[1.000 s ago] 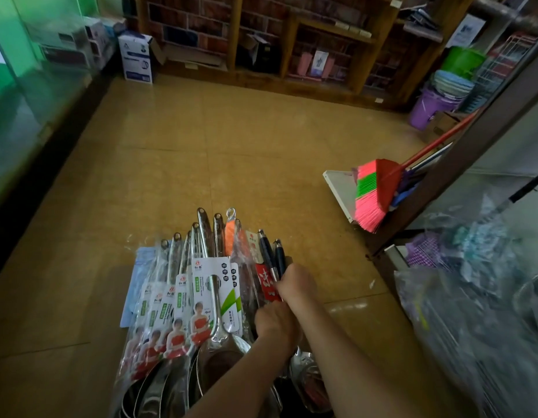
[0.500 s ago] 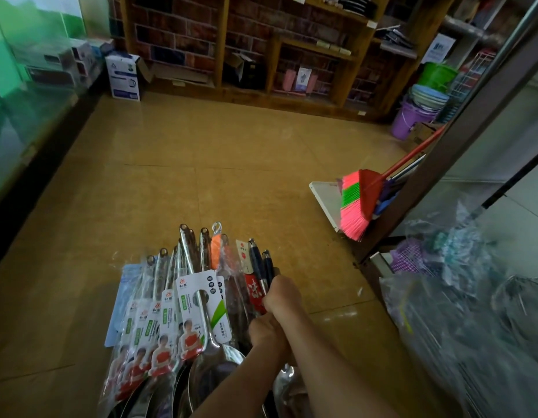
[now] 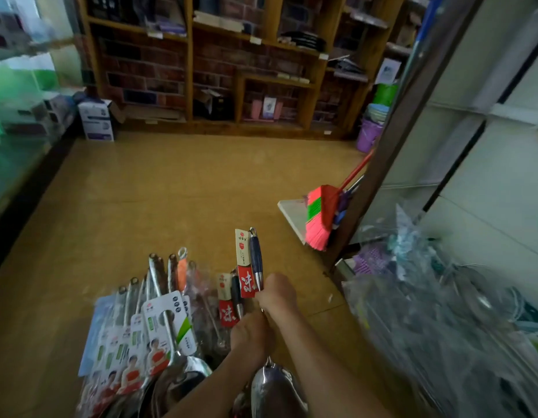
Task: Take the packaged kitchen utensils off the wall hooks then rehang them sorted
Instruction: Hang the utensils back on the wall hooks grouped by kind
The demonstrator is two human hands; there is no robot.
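Right hand (image 3: 276, 292) curled round blue-handled ladle (image 3: 256, 257), handle jutting above fist, left hand (image 3: 251, 333) gripping its shaft just below

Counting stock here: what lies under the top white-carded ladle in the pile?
Under the white-carded ladle lie several similar carded packs, fanned leftward, over a pale blue pack. Overlap and blur hide their exact count.

Packaged utensils (image 3: 147, 336) lie on the floor (image 3: 177, 206) — broom (image 3: 320, 217) right, shelves (image 3: 231, 70) behind.
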